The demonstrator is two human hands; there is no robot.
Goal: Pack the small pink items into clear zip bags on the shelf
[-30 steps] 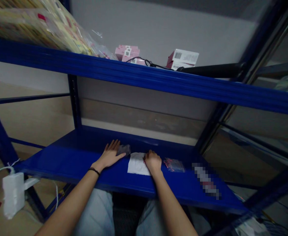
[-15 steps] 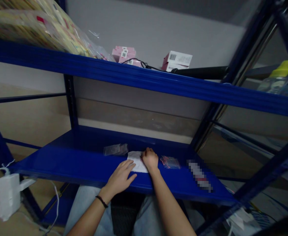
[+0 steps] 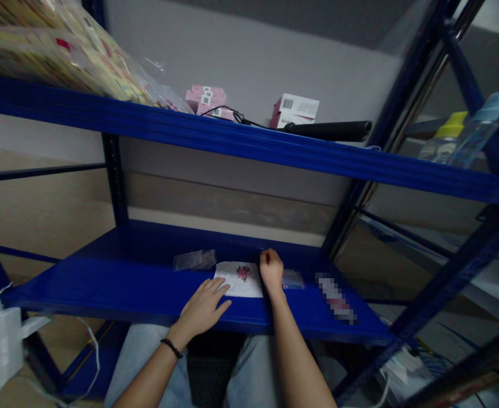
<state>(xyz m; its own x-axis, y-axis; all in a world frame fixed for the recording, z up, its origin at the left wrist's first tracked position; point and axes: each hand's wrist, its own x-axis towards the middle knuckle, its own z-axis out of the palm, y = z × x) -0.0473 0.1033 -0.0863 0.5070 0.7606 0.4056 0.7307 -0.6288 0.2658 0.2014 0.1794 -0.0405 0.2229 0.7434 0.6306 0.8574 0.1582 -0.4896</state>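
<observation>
On the blue shelf lies a white sheet, paper or cloth [image 3: 232,283], with a small heap of pink-red beads or similar bits [image 3: 244,273] on it. My left hand [image 3: 204,306] rests with fingers spread at the sheet's near left corner. Just beyond the sheet's right edge is my right hand [image 3: 271,269], fingers curled together; whatever is in them is hidden. It partly covers a clear plastic bag with small pink bits inside [image 3: 294,279]. Left of the sheet lie flat clear plastic bags [image 3: 195,259].
A blurred-out item [image 3: 335,298] lies on the right of the blue shelf [image 3: 117,272]. The upper shelf beam [image 3: 232,139] crosses above, carrying pink boxes [image 3: 207,99], white-pink boxes [image 3: 296,107], a black rod [image 3: 330,131] and bottles [image 3: 449,133]. A white adapter [image 3: 0,348] hangs at left.
My right hand has moved right, off the sheet, uncovering the pink-red heap and partly covering the bag. My left hand stays at the sheet's corner. The whole view has shifted slightly.
</observation>
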